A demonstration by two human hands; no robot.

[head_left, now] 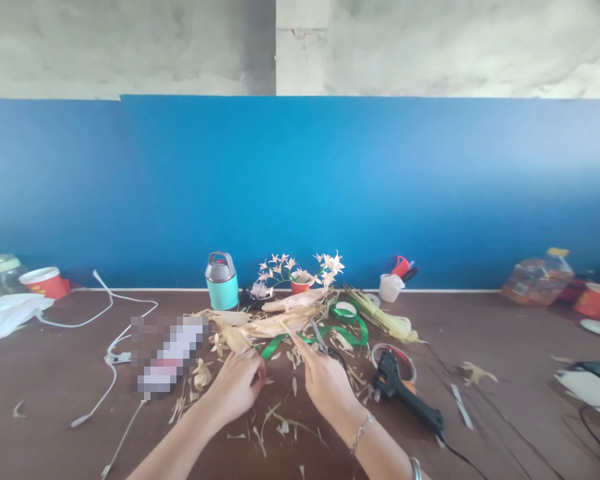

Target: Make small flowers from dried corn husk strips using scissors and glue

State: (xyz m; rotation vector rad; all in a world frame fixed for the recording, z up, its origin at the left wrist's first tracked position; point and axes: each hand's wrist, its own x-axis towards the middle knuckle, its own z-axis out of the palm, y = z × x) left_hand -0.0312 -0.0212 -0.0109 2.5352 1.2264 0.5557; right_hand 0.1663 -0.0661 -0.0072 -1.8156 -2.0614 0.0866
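Note:
My left hand (240, 379) rests low over the table with its fingers curled together. One end of a green ribbon (274, 345) meets its fingertips; whatever lies inside the fingers is hidden. My right hand (327, 377) has its index finger stretched toward the dried corn husks (280, 325), its other fingers partly hidden. Scissors (319, 335) with dark handles lie just beyond its knuckles, apparently not gripped. The ribbon's roll (345, 309) sits behind them. Small pale husk flowers (201, 375) and petal-shaped scraps (295, 385) are strewn around both hands.
A black glue gun (405, 390) and a tape roll (411, 363) lie on the right. Behind stand a turquoise flask (223, 287), a red cup with husk flowers (301, 285) and a white cup of tools (391, 288). White cables (113, 363) run along the left.

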